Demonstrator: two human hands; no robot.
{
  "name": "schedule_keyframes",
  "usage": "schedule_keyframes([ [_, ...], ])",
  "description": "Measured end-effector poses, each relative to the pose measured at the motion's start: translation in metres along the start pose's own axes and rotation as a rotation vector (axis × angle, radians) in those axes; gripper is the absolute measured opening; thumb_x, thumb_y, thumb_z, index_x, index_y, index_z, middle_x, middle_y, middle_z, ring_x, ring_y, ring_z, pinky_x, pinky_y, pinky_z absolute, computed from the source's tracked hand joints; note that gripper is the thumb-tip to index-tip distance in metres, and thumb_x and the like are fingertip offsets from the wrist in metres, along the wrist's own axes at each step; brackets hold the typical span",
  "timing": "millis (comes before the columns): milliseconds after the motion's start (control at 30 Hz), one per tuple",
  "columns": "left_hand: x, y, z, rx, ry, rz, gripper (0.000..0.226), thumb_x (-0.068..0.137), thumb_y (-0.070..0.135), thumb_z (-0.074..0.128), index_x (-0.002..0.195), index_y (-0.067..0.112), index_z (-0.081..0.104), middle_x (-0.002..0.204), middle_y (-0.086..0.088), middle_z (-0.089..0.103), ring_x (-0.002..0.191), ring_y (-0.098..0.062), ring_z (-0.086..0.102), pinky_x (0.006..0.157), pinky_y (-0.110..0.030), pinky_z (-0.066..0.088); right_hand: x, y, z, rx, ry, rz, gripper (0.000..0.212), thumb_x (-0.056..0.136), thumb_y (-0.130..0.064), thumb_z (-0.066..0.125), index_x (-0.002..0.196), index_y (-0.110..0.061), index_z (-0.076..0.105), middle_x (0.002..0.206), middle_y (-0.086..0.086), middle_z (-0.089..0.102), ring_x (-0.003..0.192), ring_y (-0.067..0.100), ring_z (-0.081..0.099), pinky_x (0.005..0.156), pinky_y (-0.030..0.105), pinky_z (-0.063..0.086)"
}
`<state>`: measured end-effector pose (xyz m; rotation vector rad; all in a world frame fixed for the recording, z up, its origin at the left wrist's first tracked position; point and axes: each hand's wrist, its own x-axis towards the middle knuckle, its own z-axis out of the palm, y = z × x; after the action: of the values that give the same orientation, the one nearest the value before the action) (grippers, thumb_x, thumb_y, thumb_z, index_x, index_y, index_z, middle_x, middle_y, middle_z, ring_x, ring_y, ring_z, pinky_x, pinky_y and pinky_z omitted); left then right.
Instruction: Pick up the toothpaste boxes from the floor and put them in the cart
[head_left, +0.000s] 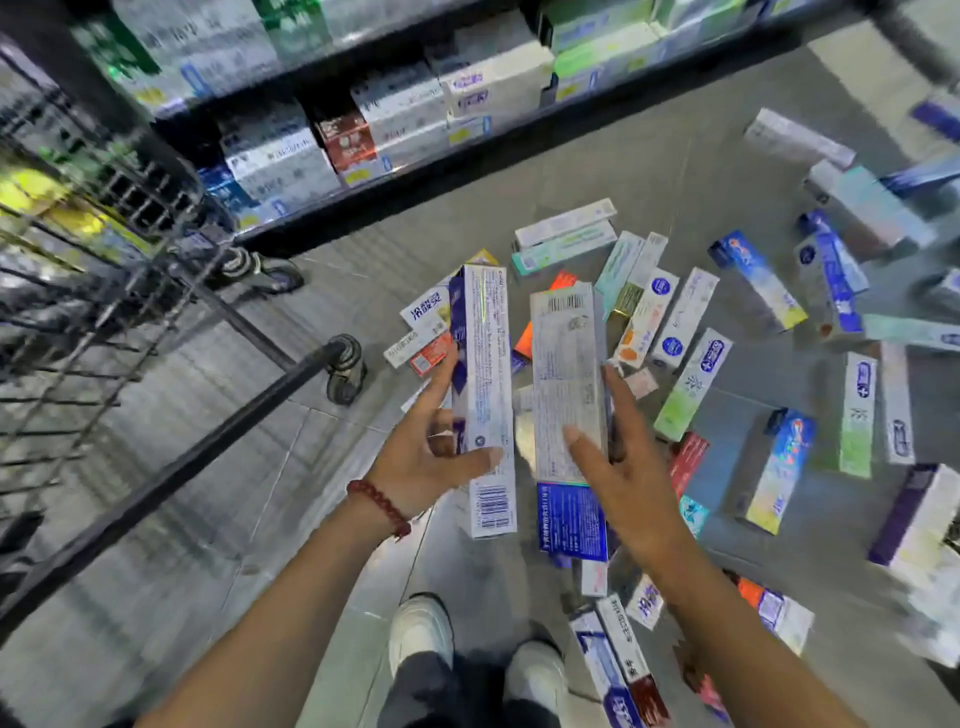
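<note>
White sneakers (421, 631) at the bottom edge, two of them, and both arms reach out above them over the grey floor (519, 218). Left hand (431, 452), the one with a red bead bracelet (379, 506), grips a long white box (485, 400) with a barcode near its lower end, thumb across the face and fingers behind it. Right hand (618, 467) holds a second box (569, 410), pale on top and blue at the bottom, thumb on the front and a finger along the right edge. So two boxes are held up, one per hand, side by side and just apart.

These look like thin cardboard cartons, so I'd guess light, stiff along the length but easy to crush if squeezed on the flat sides. Pinching across the narrow width near the middle, like now, seems right. Glossy print might be a bit slippy.

Counting the rest: easily two dozen or more loose cartons (691, 384) scattered on the floor to the right and ahead, too blurry at the edges for an exact number. One wire cart (104, 291) stands to the left, with yellow stuff inside I can't make out. Stocked shelves (363, 130) run along the top.
</note>
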<state>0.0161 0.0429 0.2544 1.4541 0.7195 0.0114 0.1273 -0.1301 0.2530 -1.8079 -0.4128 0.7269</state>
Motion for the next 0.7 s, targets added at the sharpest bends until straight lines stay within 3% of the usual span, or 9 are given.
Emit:
schedule_keyframes([
  [100,-0.03,0.081,-0.007,-0.083,0.019,0.061,0.092,0.073,-0.015,0.068,0.127,0.048,0.029,0.113,-0.011,0.063,0.078,-0.007,0.065,0.059,-0.017,0.051,-0.011,-0.082,-0.017,0.083,-0.013,-0.035,0.066,0.085,-0.044,0.062,0.142,-0.047,0.029,0.135,-0.021,0.051,0.124,0.007,0.051,0.102,0.042,0.046],
  [200,-0.064,0.154,-0.016,-0.116,0.024,0.145,0.091,0.073,-0.021,0.063,0.128,0.043,0.028,0.103,0.002,0.067,0.078,-0.001,0.067,0.063,-0.016,0.053,-0.024,-0.162,-0.031,0.141,-0.037,-0.118,0.063,0.083,-0.034,0.061,0.137,-0.05,0.034,0.135,0.002,0.055,0.118,0.013,0.056,0.092,0.026,0.05],
  [300,-0.101,0.22,-0.026,-0.128,0.058,0.227,0.097,0.069,-0.017,0.07,0.133,0.04,0.025,0.098,0.006,0.07,0.08,-0.002,0.067,0.066,-0.019,0.054,-0.035,-0.235,-0.044,0.209,-0.073,-0.2,0.065,0.085,-0.016,0.063,0.139,-0.037,0.035,0.128,-0.001,0.059,0.111,0.008,0.061,0.083,0.015,0.049],
  [367,-0.128,0.26,-0.035,-0.127,0.097,0.281,0.097,0.065,-0.007,0.074,0.133,0.042,0.025,0.097,0.008,0.071,0.083,-0.003,0.067,0.068,-0.02,0.055,-0.042,-0.282,-0.047,0.232,-0.114,-0.243,0.064,0.088,-0.003,0.062,0.141,-0.028,0.035,0.119,-0.012,0.065,0.106,0.002,0.062,0.079,0.013,0.049],
  [467,-0.17,0.317,-0.055,-0.135,0.167,0.343,0.091,0.069,-0.011,0.073,0.131,0.037,0.026,0.081,0.014,0.073,0.076,0.0,0.067,0.065,-0.017,0.053,-0.054,-0.352,-0.047,0.235,-0.133,-0.301,0.061,0.089,0.004,0.055,0.133,-0.035,0.037,0.114,-0.032,0.06,0.104,-0.012,0.058,0.079,0.008,0.046],
  [567,-0.214,0.364,-0.083,-0.134,0.238,0.413,0.089,0.063,0.003,0.07,0.132,0.039,0.026,0.085,0.013,0.073,0.078,-0.001,0.068,0.068,-0.019,0.054,-0.066,-0.415,-0.04,0.243,-0.21,-0.335,0.059,0.089,0.004,0.055,0.125,-0.041,0.041,0.117,-0.012,0.06,0.096,-0.007,0.062,0.074,0.012,0.05],
  [700,-0.27,0.4,-0.127,-0.097,0.303,0.448,0.095,0.074,-0.006,0.072,0.134,0.049,0.024,0.099,-0.009,0.065,0.067,-0.009,0.065,0.06,-0.021,0.052,-0.081,-0.485,-0.011,0.221,-0.318,-0.409,0.058,0.09,0.004,0.053,0.133,-0.032,0.037,0.112,0.004,0.063,0.084,-0.005,0.065,0.066,0.011,0.05],
])
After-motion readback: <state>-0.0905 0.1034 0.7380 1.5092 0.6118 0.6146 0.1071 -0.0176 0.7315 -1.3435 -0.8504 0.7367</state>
